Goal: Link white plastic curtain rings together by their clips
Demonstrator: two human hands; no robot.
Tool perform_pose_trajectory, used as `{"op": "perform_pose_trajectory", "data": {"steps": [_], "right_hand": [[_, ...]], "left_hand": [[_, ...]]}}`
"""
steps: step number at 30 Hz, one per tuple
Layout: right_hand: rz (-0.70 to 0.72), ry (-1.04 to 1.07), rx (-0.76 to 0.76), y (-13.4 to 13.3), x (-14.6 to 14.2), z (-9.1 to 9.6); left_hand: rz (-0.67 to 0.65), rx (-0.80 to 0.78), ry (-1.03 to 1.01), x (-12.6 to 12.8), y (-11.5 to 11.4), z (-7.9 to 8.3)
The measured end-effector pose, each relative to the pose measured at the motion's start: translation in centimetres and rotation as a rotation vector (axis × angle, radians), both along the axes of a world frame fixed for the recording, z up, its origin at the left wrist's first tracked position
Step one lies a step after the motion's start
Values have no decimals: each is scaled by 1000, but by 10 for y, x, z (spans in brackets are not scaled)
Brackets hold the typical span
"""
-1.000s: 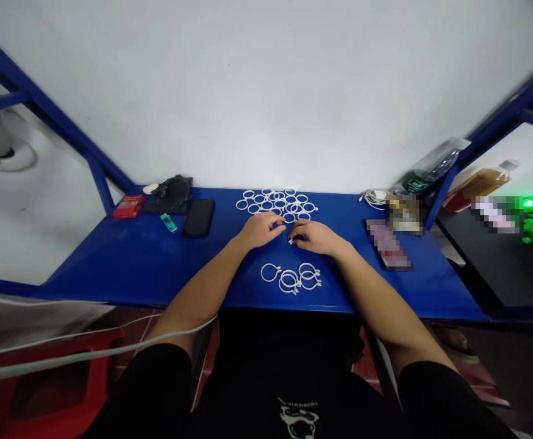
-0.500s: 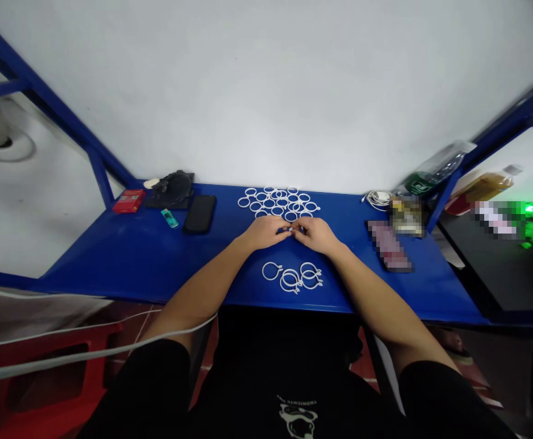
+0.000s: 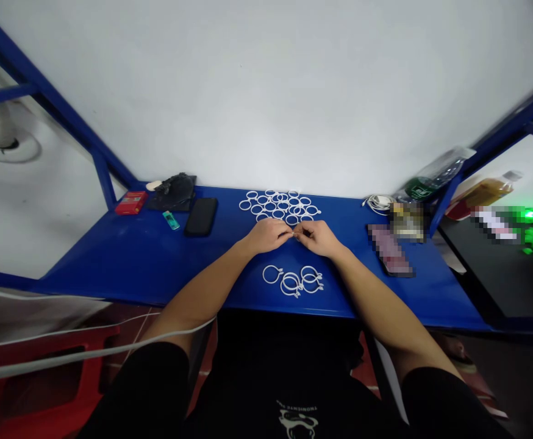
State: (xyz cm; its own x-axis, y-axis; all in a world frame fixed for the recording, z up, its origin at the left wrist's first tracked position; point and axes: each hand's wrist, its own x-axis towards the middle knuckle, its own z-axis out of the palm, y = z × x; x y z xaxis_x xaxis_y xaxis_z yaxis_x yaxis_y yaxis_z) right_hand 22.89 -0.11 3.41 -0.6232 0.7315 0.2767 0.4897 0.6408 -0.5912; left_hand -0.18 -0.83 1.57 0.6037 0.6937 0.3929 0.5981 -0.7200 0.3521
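My left hand and my right hand meet above the middle of the blue table, fingertips pinched together. A small white piece shows between them; the fingers cover most of it, and I cannot tell whether it is part of a ring. Just beyond my hands lies a cluster of several thin white rings, spread flat and partly overlapping. Closer to my body are several more white rings with small clip-like ends, among them a single ring at the left and overlapping rings at the right.
On the left are a black phone, a teal packet, a red box and a black bag. Rightward lie a white cable, a blurred-out flat item and a tilted clear bottle. A white cord crosses my left arm.
My fingertips have drawn closer together, the left fingers now straighter, and the white piece between them shows less. The view has tilted slightly; the rings on the table lie as before.
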Motion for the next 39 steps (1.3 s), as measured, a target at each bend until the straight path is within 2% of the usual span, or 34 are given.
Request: {"op": "perform_pose_trajectory", "data": {"steps": [5, 8, 11, 14, 17, 21, 26, 30, 39], "right_hand": [[-4, -3, 14, 0, -2, 1], [-66, -51, 59, 1, 0, 3], [-235, -91, 127, 7, 9, 7], [-476, -152, 172, 17, 25, 9], [-657, -231, 122, 27, 39, 7], [-724, -160, 15, 33, 44, 4], [-691, -11, 39, 32, 39, 2], [-587, 5, 70, 28, 34, 0], [-146, -49, 59, 12, 9, -4]], "left_hand": [[42, -14, -14, 2, -2, 3], [91, -80, -61, 0, -1, 6], [109, -251, -107, -5, -3, 11], [3, -477, -51, -11, -7, 16], [-47, -467, 46, -15, -12, 20], [-62, -416, 146, -20, -14, 21], [-94, -465, 220, -23, -13, 20], [-53, -442, 162, -18, -11, 19], [72, -258, 105, -9, -8, 14]]}}
